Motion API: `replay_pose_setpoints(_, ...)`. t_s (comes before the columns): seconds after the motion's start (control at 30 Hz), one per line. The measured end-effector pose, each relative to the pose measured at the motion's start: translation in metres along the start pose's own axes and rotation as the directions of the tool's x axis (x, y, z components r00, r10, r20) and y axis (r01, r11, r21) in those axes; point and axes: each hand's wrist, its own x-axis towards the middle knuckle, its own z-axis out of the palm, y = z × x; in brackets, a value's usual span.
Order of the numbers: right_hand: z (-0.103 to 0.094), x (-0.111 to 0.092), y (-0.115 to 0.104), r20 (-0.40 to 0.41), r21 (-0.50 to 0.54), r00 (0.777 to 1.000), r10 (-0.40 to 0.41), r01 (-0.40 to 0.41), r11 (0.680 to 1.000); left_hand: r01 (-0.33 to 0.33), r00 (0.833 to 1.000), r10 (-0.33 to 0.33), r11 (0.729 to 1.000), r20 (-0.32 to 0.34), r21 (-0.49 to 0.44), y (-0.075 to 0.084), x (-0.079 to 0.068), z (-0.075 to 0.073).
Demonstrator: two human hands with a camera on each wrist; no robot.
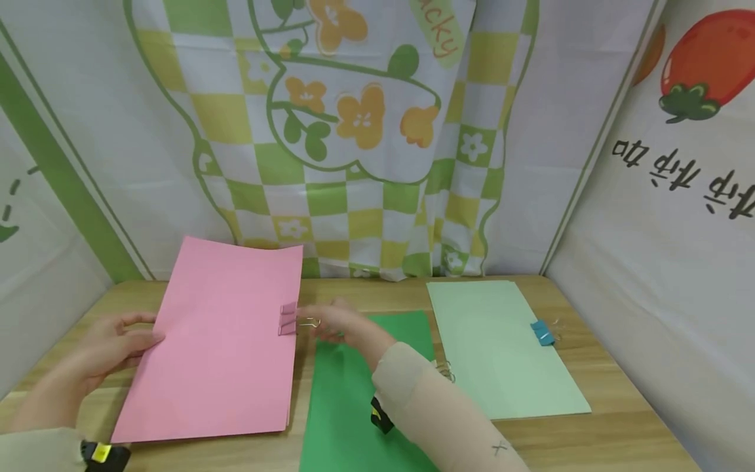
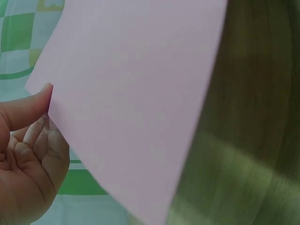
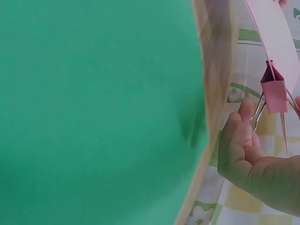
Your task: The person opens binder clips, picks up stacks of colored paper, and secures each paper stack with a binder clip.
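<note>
A stack of pink paper [image 1: 218,341] is held slightly raised at the left of the table. My left hand [image 1: 112,344] pinches its left edge, thumb on top and fingers beneath, as the left wrist view shows [image 2: 140,93]. On the paper's right edge sits a pink binder clip [image 1: 287,319]. My right hand [image 1: 342,321] holds this clip by its wire handles. In the right wrist view, the clip [image 3: 274,96] straddles the paper edge, with fingers against one handle and a fingertip partly visible at the other.
Green paper [image 1: 360,393] lies mid-table under my right forearm, gold-coloured wire [image 1: 444,371] showing at its right edge. Farther right lies pale green paper [image 1: 501,347] with a blue binder clip [image 1: 542,333]. A patterned curtain [image 1: 354,196] hangs behind the wooden table [image 1: 619,419].
</note>
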Motion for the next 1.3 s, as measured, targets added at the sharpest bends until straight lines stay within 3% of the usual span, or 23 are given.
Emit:
replay_pose_setpoints(0.27,0.008,0.004,0.005,-0.030,-0.037,0.999,0.041,-0.043,0.998,0.062,0.998,-0.061,0.992,-0.007,0.111,0.003,0.000,0.002)
replay_pose_setpoints(0.5,0.014,0.009,0.014,-0.074,-0.069,0.995,0.068,-0.073,0.995,0.085,0.996,-0.083,0.986,-0.014,0.141,-0.001,0.001,0.007)
replay_pose_setpoints(0.7,0.015,0.012,0.016,-0.123,-0.172,0.990,0.064,-0.084,0.981,0.060,0.998,-0.056,0.976,-0.027,0.210,-0.007,0.008,0.014)
replay_pose_setpoints(0.87,0.013,0.012,0.014,-0.138,-0.201,0.987,0.083,-0.110,0.973,0.044,0.999,-0.036,0.960,-0.035,0.277,-0.006,0.016,0.020)
replay_pose_setpoints(1.3,0.017,0.008,0.009,-0.095,-0.379,0.995,0.036,-0.069,0.923,0.015,0.999,-0.001,0.931,-0.039,0.366,-0.012,0.021,0.021)
